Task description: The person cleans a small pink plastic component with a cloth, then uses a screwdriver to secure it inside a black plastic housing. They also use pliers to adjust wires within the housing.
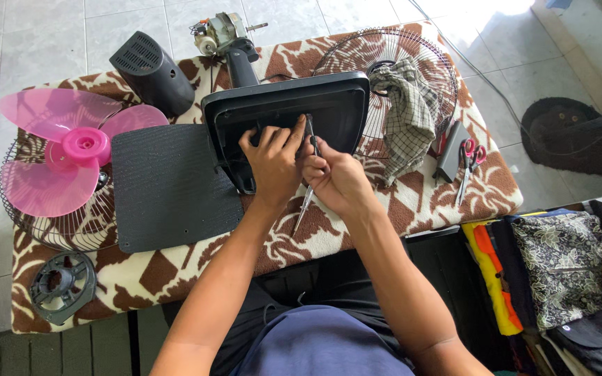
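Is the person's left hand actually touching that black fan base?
Touching. The head view shows the left hand pressed onto the black fan base, fingers curled into its hollow underside, beside the right hand gripping a screwdriver.

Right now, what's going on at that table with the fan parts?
A person is working on the upturned black fan base, which rests on a table covered with a brown-and-white blanket. The left hand presses on the base's underside, while the right hand holds a screwdriver with its tip inside the base. Around them lie a pink fan blade on a wire guard, a black flat panel, a second wire guard with a checked cloth, and red-handled scissors.
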